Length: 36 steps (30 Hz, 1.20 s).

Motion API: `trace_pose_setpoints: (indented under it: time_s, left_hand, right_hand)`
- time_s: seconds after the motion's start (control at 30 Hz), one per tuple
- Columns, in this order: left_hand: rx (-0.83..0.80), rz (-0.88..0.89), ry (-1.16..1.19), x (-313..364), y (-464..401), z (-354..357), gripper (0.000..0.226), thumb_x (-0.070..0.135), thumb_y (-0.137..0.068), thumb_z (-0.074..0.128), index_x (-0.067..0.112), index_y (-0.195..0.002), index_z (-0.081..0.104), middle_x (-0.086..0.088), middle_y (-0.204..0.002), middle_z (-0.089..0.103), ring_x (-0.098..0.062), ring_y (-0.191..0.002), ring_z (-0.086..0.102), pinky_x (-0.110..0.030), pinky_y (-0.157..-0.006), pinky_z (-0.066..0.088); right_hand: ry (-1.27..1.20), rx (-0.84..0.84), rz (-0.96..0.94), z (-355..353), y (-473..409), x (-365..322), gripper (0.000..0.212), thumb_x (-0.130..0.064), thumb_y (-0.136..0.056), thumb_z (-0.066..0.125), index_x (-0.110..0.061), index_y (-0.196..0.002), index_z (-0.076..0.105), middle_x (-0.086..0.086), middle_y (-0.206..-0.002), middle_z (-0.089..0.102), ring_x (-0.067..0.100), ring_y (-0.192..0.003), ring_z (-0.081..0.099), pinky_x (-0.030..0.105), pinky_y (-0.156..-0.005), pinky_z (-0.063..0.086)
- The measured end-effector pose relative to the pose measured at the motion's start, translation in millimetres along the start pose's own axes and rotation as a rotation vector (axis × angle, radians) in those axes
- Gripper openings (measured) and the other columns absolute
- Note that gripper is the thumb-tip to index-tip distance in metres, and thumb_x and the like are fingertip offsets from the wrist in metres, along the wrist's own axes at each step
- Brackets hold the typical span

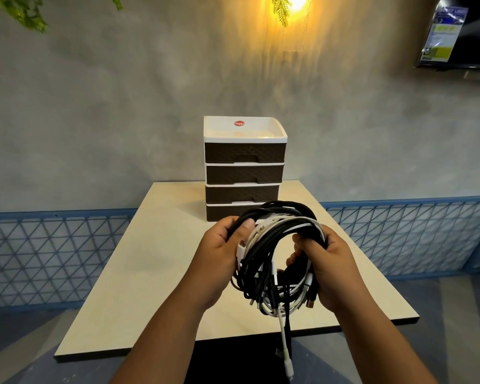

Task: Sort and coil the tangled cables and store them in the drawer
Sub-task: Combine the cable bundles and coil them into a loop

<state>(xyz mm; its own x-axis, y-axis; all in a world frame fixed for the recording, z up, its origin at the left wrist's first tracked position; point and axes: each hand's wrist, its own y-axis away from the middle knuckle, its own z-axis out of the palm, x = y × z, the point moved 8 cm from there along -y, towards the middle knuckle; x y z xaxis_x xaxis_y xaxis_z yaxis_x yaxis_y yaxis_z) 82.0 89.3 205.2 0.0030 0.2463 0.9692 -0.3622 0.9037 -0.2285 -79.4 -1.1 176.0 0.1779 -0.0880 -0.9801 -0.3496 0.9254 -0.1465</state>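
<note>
— Hands?
— Left hand [219,252] and right hand [327,268] both grip the cable bundle [277,245], fingers curled, lower centre of frame.
— Drawer unit [244,167]?
— Centre, shut, on table [155,261].

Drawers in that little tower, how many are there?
4, stacked in one unit on the table: top, second, third, and bottom, partly hidden behind the cables.

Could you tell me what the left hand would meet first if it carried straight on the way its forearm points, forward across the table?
Probably the drawer unit. The left hand, gripping the cable bundle, points up the table toward the unit's lowest drawer. Depth is unclear, but nothing else shows between them.
</note>
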Motion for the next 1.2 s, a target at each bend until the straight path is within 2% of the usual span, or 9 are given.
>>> trace_pose_setpoints:
  time_s: [0.1, 0.27, 0.4, 0.53, 0.7, 0.83, 1.0, 1.1, 1.2]
  left_hand:
    - [-0.058, -0.029, -0.01, -3, -1, -2, 0.03, 0.036, -0.084, 0.061, 0.016, -0.104, 0.071, -0.006, -0.098, 0.075, -0.017, -0.088, 0.07, -0.032, -0.08, 0.056]
    - [-0.052, -0.076, -0.056, -10, -1, 0, 0.026, 0.029, -0.099, 0.051, 0.022, -0.114, 0.07, 0.003, -0.101, 0.076, -0.011, -0.091, 0.07, -0.022, -0.073, 0.052]
    - [0.0, -0.172, 0.119, -21, 1, 2, 0.024, 0.025, -0.1, 0.052, 0.019, -0.113, 0.071, -0.001, -0.103, 0.076, -0.014, -0.093, 0.071, -0.025, -0.079, 0.054]
    - [-0.002, -0.276, 0.31, -29, 6, 5, 0.025, 0.025, -0.097, 0.055, 0.012, -0.104, 0.075, -0.006, -0.092, 0.075, -0.015, -0.078, 0.069, -0.023, -0.065, 0.054]
    - [-0.047, -0.329, 0.385, -34, 8, 9, 0.026, 0.028, -0.094, 0.056, 0.016, -0.094, 0.079, -0.005, -0.089, 0.074, -0.014, -0.076, 0.068, -0.029, -0.073, 0.05]
    - [-0.068, -0.301, 0.298, -32, 6, 6, 0.026, 0.028, -0.096, 0.054, 0.014, -0.101, 0.076, -0.005, -0.094, 0.075, -0.015, -0.082, 0.07, -0.026, -0.069, 0.053]
    - [-0.119, -0.191, 0.101, -25, -1, 4, 0.028, 0.026, -0.101, 0.044, 0.026, -0.116, 0.068, 0.005, -0.111, 0.073, -0.01, -0.105, 0.067, -0.025, -0.086, 0.051]
    - [-0.213, -0.217, 0.215, -24, 1, 5, 0.042, 0.041, -0.093, 0.04, 0.021, -0.114, 0.07, -0.001, -0.106, 0.072, -0.011, -0.093, 0.066, -0.026, -0.075, 0.05]
    - [-0.197, -0.225, 0.177, -35, -4, -10, 0.059, 0.064, -0.088, 0.041, 0.022, -0.12, 0.064, 0.0, -0.11, 0.071, -0.013, -0.095, 0.065, -0.03, -0.076, 0.05]
  right_hand:
    - [0.034, 0.006, -0.007, -3, 1, 1, 0.007, -0.011, -0.096, 0.057, -0.01, -0.099, 0.063, 0.013, -0.067, 0.064, 0.029, -0.066, 0.067, 0.043, -0.067, 0.058]
    - [0.043, 0.014, 0.024, -2, 2, 8, 0.004, -0.008, -0.095, 0.058, -0.009, -0.097, 0.061, 0.014, -0.065, 0.063, 0.027, -0.063, 0.066, 0.043, -0.066, 0.057]
    - [0.064, 0.0, 0.038, 1, 4, 10, 0.005, -0.009, -0.096, 0.057, -0.008, -0.098, 0.061, 0.014, -0.067, 0.064, 0.027, -0.064, 0.067, 0.04, -0.064, 0.058]
    - [0.07, -0.011, 0.044, 2, 5, 13, 0.003, -0.008, -0.095, 0.058, -0.007, -0.097, 0.06, 0.013, -0.065, 0.062, 0.027, -0.062, 0.066, 0.037, -0.06, 0.056]
    - [0.068, -0.024, 0.066, 3, 6, 14, 0.006, -0.009, -0.095, 0.059, -0.006, -0.099, 0.061, 0.013, -0.065, 0.062, 0.026, -0.062, 0.066, 0.035, -0.058, 0.055]
    - [0.06, -0.023, 0.078, 4, 6, 16, 0.006, -0.008, -0.095, 0.058, -0.004, -0.098, 0.06, 0.01, -0.062, 0.061, 0.026, -0.061, 0.065, 0.034, -0.058, 0.055]
    - [-0.013, -0.004, 0.134, 2, 3, 23, 0.002, -0.004, -0.094, 0.057, -0.002, -0.094, 0.057, 0.012, -0.063, 0.055, 0.028, -0.061, 0.06, 0.036, -0.057, 0.054]
    - [-0.03, -0.005, 0.144, 2, 1, 22, 0.001, -0.003, -0.093, 0.057, -0.003, -0.093, 0.057, 0.013, -0.066, 0.053, 0.028, -0.06, 0.059, 0.035, -0.056, 0.053]
    - [-0.023, 0.006, 0.167, 1, -2, 27, 0.006, -0.003, -0.093, 0.057, 0.0, -0.098, 0.056, 0.016, -0.072, 0.051, 0.028, -0.061, 0.059, 0.035, -0.057, 0.053]
